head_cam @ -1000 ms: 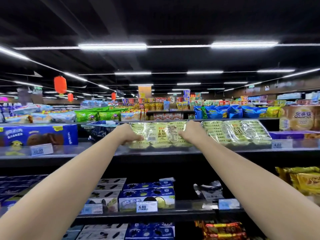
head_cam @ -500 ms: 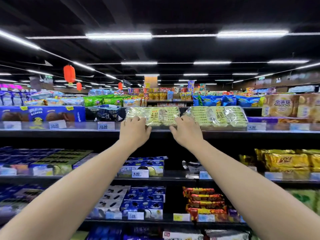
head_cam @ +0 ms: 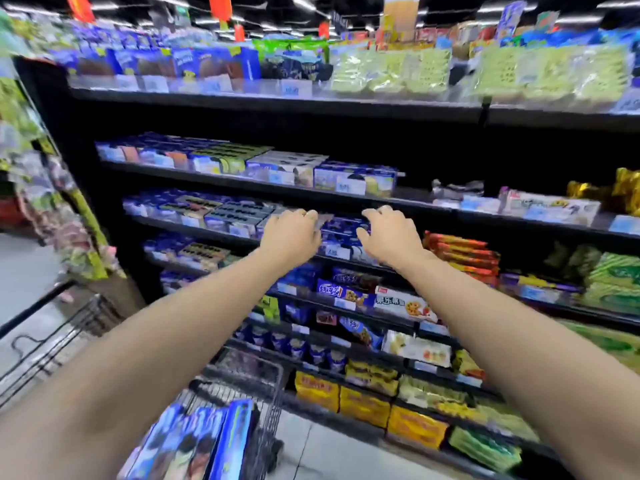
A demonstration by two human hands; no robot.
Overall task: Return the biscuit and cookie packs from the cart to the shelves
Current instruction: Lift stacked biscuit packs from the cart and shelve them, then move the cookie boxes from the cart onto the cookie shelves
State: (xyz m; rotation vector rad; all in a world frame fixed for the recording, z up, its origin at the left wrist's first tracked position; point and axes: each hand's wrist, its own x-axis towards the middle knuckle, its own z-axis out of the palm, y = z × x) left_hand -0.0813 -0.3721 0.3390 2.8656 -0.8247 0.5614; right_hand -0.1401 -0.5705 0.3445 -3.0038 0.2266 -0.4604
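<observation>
**Empty hands over the cart, more packs waiting**

Both arms reached forward at mid-shelf height. The left hand (head_cam: 291, 233) and the right hand (head_cam: 389, 237) hung side by side, apart from each other. Their fingers were loosely bent and, as far as the blur allowed, held nothing. Neither hand touched a shelf; the blue boxes (head_cam: 235, 213) on the middle rows lay behind them, not in them.

The task's remaining goods sat low at the left. Several blue packs (head_cam: 207, 441) stood on edge in the wire cart (head_cam: 273, 386), which was parked close against the foot of the shelving. That spot probably kept each lift from cart to shelf short. Standing upright, the packs showed their top edges, which should make them easy to pinch out one at a time.

On the top shelf (head_cam: 277, 102), pale green packs (head_cam: 388, 71) lay flat in a row behind the price strip, fronts facing the aisle.

With the hands free and packs left in the cart, the job looked partly done. The likely next step was to reach down into the cart for a blue pack. Its print was too smeared to tell which shelf row it matched.
</observation>
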